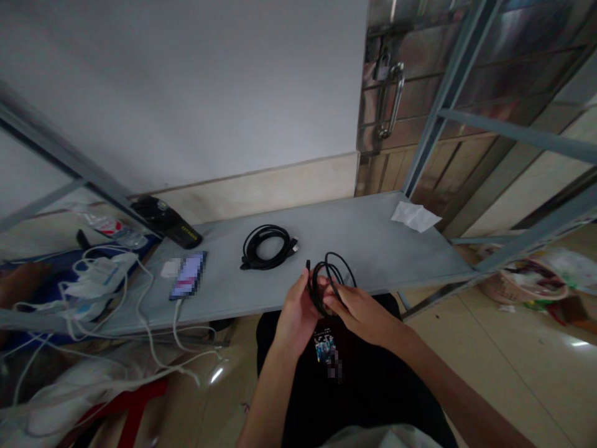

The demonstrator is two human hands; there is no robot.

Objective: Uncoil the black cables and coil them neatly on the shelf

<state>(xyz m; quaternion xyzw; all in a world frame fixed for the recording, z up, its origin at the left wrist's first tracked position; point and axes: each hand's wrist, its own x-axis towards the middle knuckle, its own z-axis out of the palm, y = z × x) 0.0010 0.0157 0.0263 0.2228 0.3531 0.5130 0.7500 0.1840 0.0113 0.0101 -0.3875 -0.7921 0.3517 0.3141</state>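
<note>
A black cable (318, 287) in loose loops is held between both hands, just in front of the table's near edge and above my lap. My left hand (298, 314) grips the loops from the left, and a small black plug sticks up by its thumb. On the right side my right hand (357, 311) has its fingers closed around the same loops, with one loop standing out above the knuckles. A second black cable (269, 247) lies coiled on the grey table (354, 230), beyond my left hand, with a metal plug at its right side.
On the left of the table are a phone (189, 274) with a white cord, a black box (172, 224) and tangled white cables (97, 280). A plastic bottle (116, 230) lies behind them. Crumpled tissue (415, 216) rests at the right end. Another person's arm (23, 283) shows far left.
</note>
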